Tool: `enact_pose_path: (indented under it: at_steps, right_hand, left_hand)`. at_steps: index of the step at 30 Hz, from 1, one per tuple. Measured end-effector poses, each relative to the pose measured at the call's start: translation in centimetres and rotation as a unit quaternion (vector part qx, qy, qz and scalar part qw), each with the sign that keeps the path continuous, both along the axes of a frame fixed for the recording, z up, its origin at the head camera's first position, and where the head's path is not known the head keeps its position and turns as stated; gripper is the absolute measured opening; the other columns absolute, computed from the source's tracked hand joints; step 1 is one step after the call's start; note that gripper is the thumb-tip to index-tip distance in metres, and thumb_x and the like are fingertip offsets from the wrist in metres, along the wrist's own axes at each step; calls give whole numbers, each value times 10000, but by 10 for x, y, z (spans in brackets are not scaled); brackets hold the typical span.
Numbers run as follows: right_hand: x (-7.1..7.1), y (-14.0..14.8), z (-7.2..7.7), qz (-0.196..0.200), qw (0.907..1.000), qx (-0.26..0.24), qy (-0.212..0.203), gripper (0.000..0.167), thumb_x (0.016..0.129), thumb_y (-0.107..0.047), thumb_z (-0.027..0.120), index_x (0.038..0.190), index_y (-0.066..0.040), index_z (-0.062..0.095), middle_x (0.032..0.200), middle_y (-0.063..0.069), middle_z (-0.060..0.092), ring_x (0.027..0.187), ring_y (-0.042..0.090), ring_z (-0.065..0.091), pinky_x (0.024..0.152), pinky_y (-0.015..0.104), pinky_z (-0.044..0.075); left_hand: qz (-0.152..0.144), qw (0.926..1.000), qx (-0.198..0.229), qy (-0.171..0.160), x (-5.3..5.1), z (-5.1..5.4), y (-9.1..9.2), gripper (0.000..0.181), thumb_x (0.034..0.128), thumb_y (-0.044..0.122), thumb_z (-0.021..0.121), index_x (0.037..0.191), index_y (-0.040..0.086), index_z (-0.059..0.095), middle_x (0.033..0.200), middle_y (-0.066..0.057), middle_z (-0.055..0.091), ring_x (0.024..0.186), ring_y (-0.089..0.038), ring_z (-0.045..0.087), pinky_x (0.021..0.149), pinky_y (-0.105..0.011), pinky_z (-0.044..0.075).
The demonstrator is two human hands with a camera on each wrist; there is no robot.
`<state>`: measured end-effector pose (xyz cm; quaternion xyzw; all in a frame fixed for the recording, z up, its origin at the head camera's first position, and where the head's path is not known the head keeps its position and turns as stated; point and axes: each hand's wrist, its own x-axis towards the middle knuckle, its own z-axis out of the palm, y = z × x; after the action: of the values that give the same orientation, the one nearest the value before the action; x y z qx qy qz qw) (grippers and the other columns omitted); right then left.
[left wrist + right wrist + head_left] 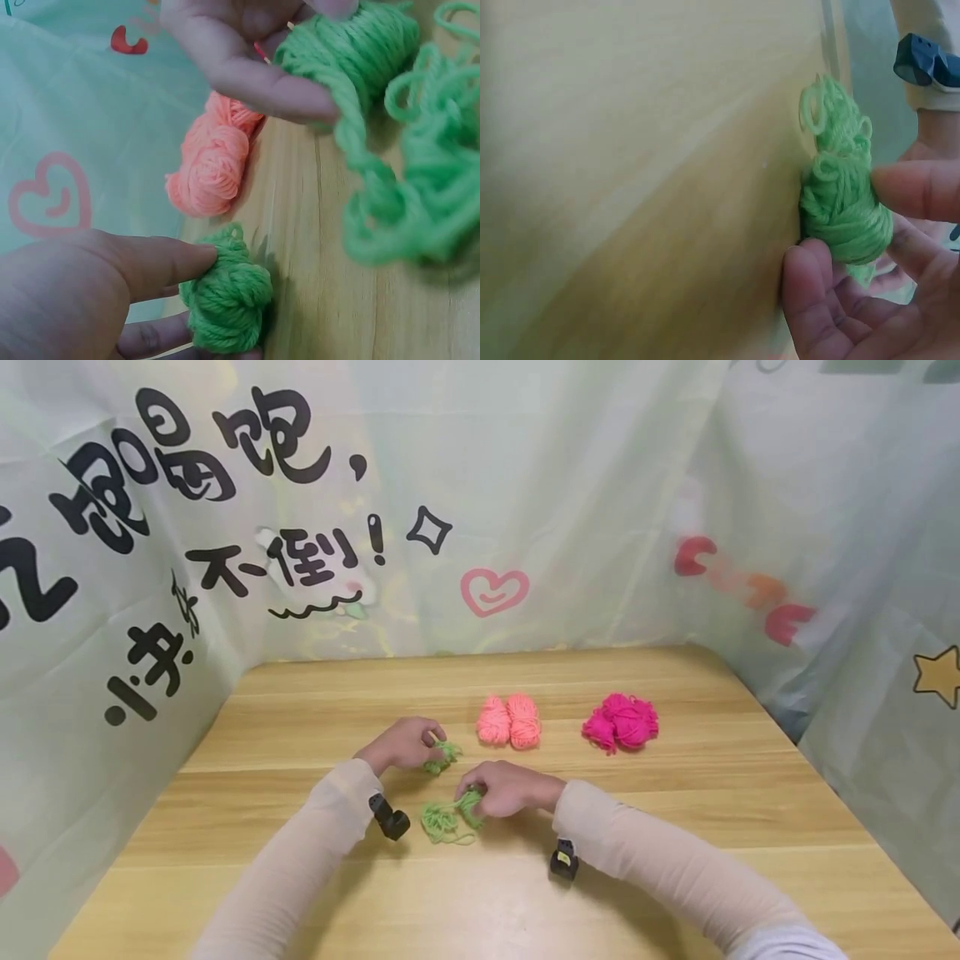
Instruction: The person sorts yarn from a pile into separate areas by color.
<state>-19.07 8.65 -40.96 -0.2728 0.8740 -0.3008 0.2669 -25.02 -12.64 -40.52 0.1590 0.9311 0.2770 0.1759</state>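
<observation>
Left hand (405, 743): we saw thumb and fingers pinching a small green yarn ball (229, 300), low over the tabletop; whether it touched the wood we could not tell. Right hand (510, 789): nearer the person, thumb and fingertips grasping a wound green yarn bundle (846, 214). Just beside that bundle, on the side toward the person's left, we noted a loose green yarn tangle (441, 822) on the wood, its loops spread. From the left wrist, we made out a thick twisted strand joining bundle and tangle.

Both forearms wore pale sleeves (660, 860), a small black camera (564, 860) at each wrist. Farther off, two coral yarn skeins (524, 722) lay side by side; to their right, apart, magenta yarn (630, 722). All this we found on a wood-grain table (660, 685), backed by a pale printed curtain (585, 510) bearing black characters and a pink heart.
</observation>
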Motion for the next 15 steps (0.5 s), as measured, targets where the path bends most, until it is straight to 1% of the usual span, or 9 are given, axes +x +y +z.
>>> enact_pose_path:
  at_steps: [2, 5, 7, 9, 10, 13, 15]
  right_hand:
    - [-2, 4, 2, 61, 9999, 79, -4, 306, 782, -85, 685, 1046, -238, 706, 1069, -48, 639, 1018, 198, 570, 915, 454, 463]
    - [-4, 11, 5, 153, 9997, 200, -43, 359, 745, -33, 655, 1055, -206, 704, 997, -49, 621, 907, 174, 553, 832, 403, 475]
    - [-5, 14, 7, 176, 9994, 291, -26, 402, 720, -8, 637, 1065, -203, 703, 1002, -38, 615, 880, 169, 534, 803, 386, 475]
    - [-6, 17, 8, 167, 9993, 319, -36, 420, 724, 7, 626, 1080, -201, 702, 1047, -21, 625, 893, 179, 535, 808, 391, 479]
    - [-6, 18, 8, 151, 9994, 308, -60, 406, 744, -2, 637, 1091, -203, 701, 1084, -8, 632, 927, 186, 545, 836, 405, 481]
    - [-6, 18, 7, 110, 9996, 265, -54, 352, 816, -93, 691, 1142, -227, 683, 1202, 14, 616, 1075, 211, 545, 942, 451, 451]
    - [-5, 17, 7, 118, 9997, 203, -12, 357, 832, -142, 726, 1173, -232, 666, 1228, 29, 601, 1128, 226, 529, 982, 471, 424]
  left_hand:
    - [18, 10000, 21, 6, 0, 0, -1, 285, 892, 241, 711, 1139, 111, 653, 1090, -107, 654, 1013, -278, 613, 853, -429, 520]
    - [42, 10000, 74, 6, 0, 1, -2, 283, 892, 241, 711, 1136, 109, 653, 1097, -115, 654, 1015, -279, 614, 856, -427, 519]
    - [59, 9999, 102, 6, 0, 0, -3, 281, 892, 238, 711, 1134, 107, 653, 1097, -113, 652, 1006, -272, 616, 848, -418, 522]
    - [82, 9999, 133, 6, 0, -1, -4, 279, 891, 234, 712, 1132, 106, 654, 1096, -112, 651, 985, -259, 620, 833, -407, 526]
    - [89, 9999, 141, 2, 0, -1, -5, 279, 892, 230, 711, 1133, 104, 653, 1094, -111, 650, 967, -252, 624, 821, -403, 530]
    - [130, 9997, 180, -32, 0, -2, -5, 280, 895, 230, 707, 1140, 107, 651, 1095, -109, 646, 915, -228, 633, 791, -388, 536]
    - [144, 9997, 214, -40, 0, -3, -5, 281, 896, 228, 705, 1142, 105, 650, 1097, -114, 644, 891, -221, 636, 770, -379, 541]
